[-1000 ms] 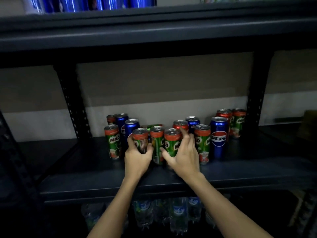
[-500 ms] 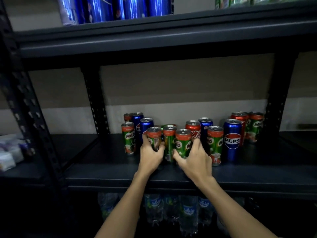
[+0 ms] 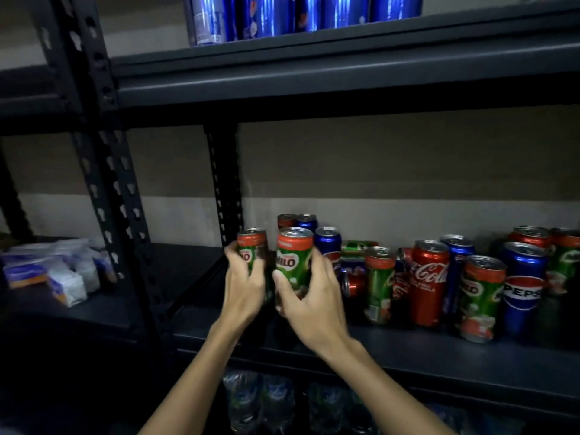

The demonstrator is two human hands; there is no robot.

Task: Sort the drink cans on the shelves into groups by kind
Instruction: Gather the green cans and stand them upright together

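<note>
On the dark middle shelf stand mixed cans. My left hand grips a green Milo can at the left end of the group. Beside it my right hand grips a second Milo can, its label facing me. To the right stand more Milo cans, a red Coca-Cola can and blue Pepsi cans. One can lies on its side behind them. Further cans stand at the back.
A row of blue cans fills the upper shelf. Black perforated uprights stand left of the cans. White and blue packets lie on the neighbouring shelf at left. Water bottles sit on the shelf below.
Both hands have carried their Milo cans leftward, away from the cluster, to the left end of the shelf. The camera has swung left and moved closer.
</note>
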